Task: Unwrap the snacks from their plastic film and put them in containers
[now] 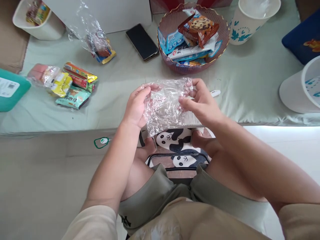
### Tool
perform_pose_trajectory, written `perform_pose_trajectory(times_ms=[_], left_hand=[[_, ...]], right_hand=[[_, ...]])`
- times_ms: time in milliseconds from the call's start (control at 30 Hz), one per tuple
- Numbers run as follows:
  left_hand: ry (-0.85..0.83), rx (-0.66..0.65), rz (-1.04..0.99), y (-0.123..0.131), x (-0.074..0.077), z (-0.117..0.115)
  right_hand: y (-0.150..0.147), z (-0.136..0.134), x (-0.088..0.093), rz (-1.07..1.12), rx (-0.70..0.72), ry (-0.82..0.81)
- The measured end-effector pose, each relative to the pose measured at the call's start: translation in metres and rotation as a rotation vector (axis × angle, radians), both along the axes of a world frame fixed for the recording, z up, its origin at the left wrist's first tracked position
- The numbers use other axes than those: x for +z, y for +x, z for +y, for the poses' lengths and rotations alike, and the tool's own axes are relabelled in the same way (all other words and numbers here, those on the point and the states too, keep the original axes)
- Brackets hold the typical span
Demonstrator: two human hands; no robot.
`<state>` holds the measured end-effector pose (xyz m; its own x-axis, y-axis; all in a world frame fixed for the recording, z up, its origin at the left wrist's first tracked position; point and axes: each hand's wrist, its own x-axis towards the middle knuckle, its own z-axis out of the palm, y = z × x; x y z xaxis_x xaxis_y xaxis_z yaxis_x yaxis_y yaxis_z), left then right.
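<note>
Pinching clear bag (163,108) with left hand (136,108) and right hand (201,105); best pulling gently, gripping close to the edge.

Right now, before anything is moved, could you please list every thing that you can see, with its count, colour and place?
cloth: 1, pale green, under the things
clear plastic bag: 1, transparent, near centre, held up
bowl: 1, pinkish brown, far centre
snack packets: several, mixed colours, in the bowl
phone: 1, black, left of the bowl
loose snacks: several, mixed colours, left side
crumpled bag: 1, clear, beyond the loose snacks
cup: 1, white with blue leaves, right of the bowl
second cup: 1, same colours, right edge
tub: 1, white, far left
left hand: 1, grips the bag's left side
right hand: 1, grips its right side
</note>
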<state>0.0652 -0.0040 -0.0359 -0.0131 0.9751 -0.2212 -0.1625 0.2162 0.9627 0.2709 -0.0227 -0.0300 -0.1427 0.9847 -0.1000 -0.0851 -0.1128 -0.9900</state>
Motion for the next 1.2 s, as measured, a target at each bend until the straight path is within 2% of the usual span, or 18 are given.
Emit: perform_pose_trajectory(times_ms=[133,300,367,467,533,633,733,833,933,1000,1067,1200], left_hand=[[-0.037,0.021,0.01,-0.002,-0.004,0.004],[-0.083,0.053,-0.074,-0.006,-0.009,0.006],[-0.123,-0.016,-0.095,-0.005,-0.009,0.004],[-0.224,-0.184,-0.105,-0.003,-0.005,0.0],[-0.251,-0.241,-0.108,0.0,0.0,-0.002],[-0.237,-0.233,-0.117,0.002,0.006,-0.004],[-0.199,-0.147,-0.109,0.001,0.007,-0.003],[-0.194,-0.139,-0.126,-0.003,0.005,-0.002],[-0.28,-0.312,-0.085,-0.006,0.003,-0.004],[-0.307,-0.368,-0.024,-0.005,0.004,-0.006],[-0.307,-0.338,0.023,-0.003,0.006,-0.006],[-0.312,-0.276,0.085,0.001,0.014,-0.005]], right_hand=[[0.002,0.001,-0.001,-0.01,-0.046,-0.013],[0.005,0.004,-0.006,0.004,-0.16,-0.001],[0.006,0.006,-0.011,-0.012,-0.171,0.012],[0.008,0.008,-0.019,-0.025,-0.177,0.025],[0.009,0.009,-0.02,0.009,-0.179,-0.01],[0.01,0.008,-0.015,0.09,-0.107,-0.17],[0.01,0.005,-0.003,0.09,0.017,-0.293],[0.007,0.003,0.005,0.042,0.013,-0.258],[0.005,0.005,0.003,-0.012,-0.086,-0.214],[0.006,0.006,0.0,-0.034,-0.12,-0.208],[0.008,0.006,-0.001,-0.032,-0.096,-0.222],[0.01,0.003,0.007,-0.112,0.043,-0.272]])
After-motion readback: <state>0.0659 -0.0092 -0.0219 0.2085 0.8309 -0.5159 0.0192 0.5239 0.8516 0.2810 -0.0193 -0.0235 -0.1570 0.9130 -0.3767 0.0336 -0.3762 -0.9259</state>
